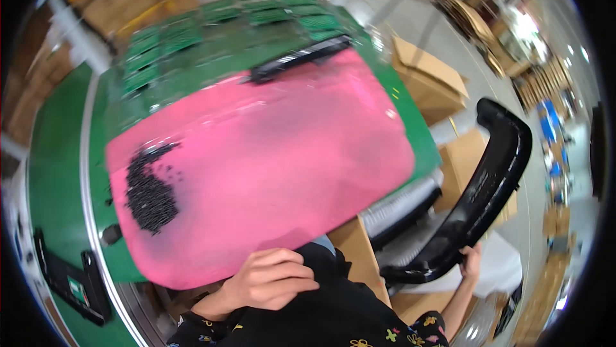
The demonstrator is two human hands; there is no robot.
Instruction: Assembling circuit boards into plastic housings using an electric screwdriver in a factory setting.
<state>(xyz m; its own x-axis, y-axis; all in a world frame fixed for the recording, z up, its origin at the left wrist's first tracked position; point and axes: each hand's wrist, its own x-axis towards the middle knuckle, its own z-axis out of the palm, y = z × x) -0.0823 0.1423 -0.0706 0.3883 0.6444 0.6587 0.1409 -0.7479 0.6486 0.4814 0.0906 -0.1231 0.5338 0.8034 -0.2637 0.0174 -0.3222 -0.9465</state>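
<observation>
My right hand point(471, 262) grips the lower part of a long, glossy black curved plastic part point(491, 183), holding it up on the right side. The part's upper end hooks to the left, and its lower end hangs over an open cardboard box point(361, 244). In front of my body, my left hand point(273, 279) is closed with curled fingers beside the near edge of a pink mat point(276, 161). Whether anything small sits in those fingers is hidden. A heap of small black pieces point(151, 196) lies on the mat's left side.
A long black part point(301, 58) lies along the mat's far edge. Several green pieces in clear plastic point(183, 36) cover the green table's point(221, 42) back. Wrapped parts point(410, 209) rest in the box. Another black part point(74, 283) is at the far left.
</observation>
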